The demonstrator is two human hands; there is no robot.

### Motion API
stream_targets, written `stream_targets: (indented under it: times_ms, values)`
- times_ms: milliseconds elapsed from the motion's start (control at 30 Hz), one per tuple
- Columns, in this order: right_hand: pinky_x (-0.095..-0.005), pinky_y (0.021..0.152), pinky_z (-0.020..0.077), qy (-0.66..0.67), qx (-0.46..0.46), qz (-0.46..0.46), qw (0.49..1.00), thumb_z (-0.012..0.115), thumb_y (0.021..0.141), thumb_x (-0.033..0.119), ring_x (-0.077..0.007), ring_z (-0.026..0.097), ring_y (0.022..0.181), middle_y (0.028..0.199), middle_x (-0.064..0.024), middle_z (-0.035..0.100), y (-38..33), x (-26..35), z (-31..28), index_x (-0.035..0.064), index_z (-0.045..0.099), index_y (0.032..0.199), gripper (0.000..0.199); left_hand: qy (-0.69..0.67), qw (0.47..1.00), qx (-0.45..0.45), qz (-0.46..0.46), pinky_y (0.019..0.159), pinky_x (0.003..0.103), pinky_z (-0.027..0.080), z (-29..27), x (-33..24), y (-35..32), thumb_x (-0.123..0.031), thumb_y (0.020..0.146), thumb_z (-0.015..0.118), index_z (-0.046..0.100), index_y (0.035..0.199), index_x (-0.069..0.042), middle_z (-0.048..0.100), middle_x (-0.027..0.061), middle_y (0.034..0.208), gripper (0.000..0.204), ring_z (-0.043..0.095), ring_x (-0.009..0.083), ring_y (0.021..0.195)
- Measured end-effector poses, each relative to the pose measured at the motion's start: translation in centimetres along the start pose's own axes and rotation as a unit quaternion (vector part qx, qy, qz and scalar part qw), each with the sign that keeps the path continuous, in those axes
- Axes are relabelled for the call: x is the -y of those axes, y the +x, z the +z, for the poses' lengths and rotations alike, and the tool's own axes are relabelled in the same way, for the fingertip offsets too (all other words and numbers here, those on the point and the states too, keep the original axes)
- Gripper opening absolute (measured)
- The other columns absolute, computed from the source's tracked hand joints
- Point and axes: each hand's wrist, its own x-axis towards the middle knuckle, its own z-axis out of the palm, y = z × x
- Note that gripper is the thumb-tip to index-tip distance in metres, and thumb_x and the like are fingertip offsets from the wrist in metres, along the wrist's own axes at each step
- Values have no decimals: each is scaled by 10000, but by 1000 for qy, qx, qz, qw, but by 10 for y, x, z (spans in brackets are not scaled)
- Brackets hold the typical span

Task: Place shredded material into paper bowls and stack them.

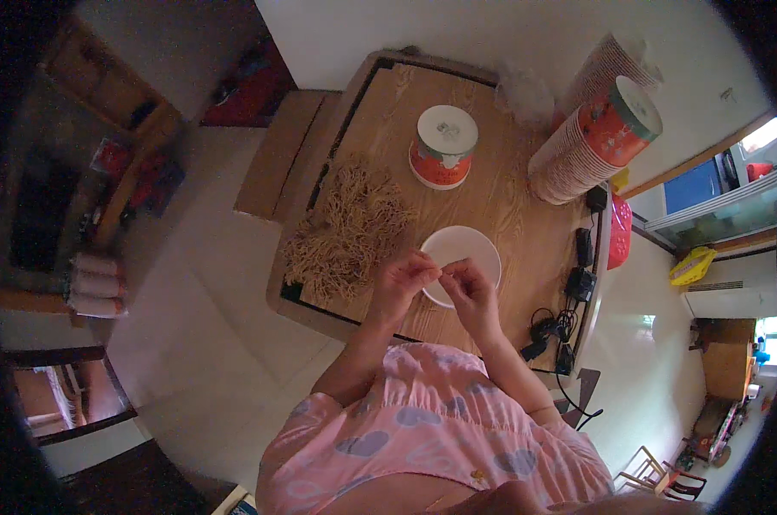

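My left hand (pixel 399 281) and my right hand (pixel 471 296) meet fingertip to fingertip, thumb and finger pinched on each side. Whatever lies between them is too small to make out. Directly beneath is a white round bowl (pixel 478 246), its near side partly covered by my hands. Beside my left hand spreads a tangled heap of thin tan strands (pixel 350 227), like twine or dried stems. Beyond the bowl stands a red paper tub (pixel 440 170) with a white round top.
Tall stacks of nested paper tubs (pixel 568 159) lean at the table's far right. Black power adapters and cables (pixel 568 300) lie along the right edge. A clear plastic bag (pixel 526 94) sits at the back, a red basket (pixel 620 232) past the right edge, a cardboard box (pixel 281 159) left of the table.
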Motion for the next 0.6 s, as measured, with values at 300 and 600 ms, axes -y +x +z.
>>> stream_targets:
  times_ms: [300, 600]
  values:
    - [-170, 398, 236, 101, 11, 40, 994, 540, 826, 128, -7, 327, 465, 597, 74, 417, -2, -3, 0, 66, 530, 823, 62, -18, 999, 14, 30, 740, 243, 400, 4, 8, 2, -20, 697, 629, 568, 709, -72, 530, 8, 833, 81, 502, 120, 820]
    - [-174, 414, 262, 25, -87, 6, 996, 556, 787, 107, -25, 371, 491, 630, 52, 478, 8, -4, -37, 71, 556, 797, 38, 55, 998, 11, 10, 711, 239, 429, 22, 7, 24, -86, 750, 609, 572, 810, -30, 559, 37, 817, 90, 547, 128, 759]
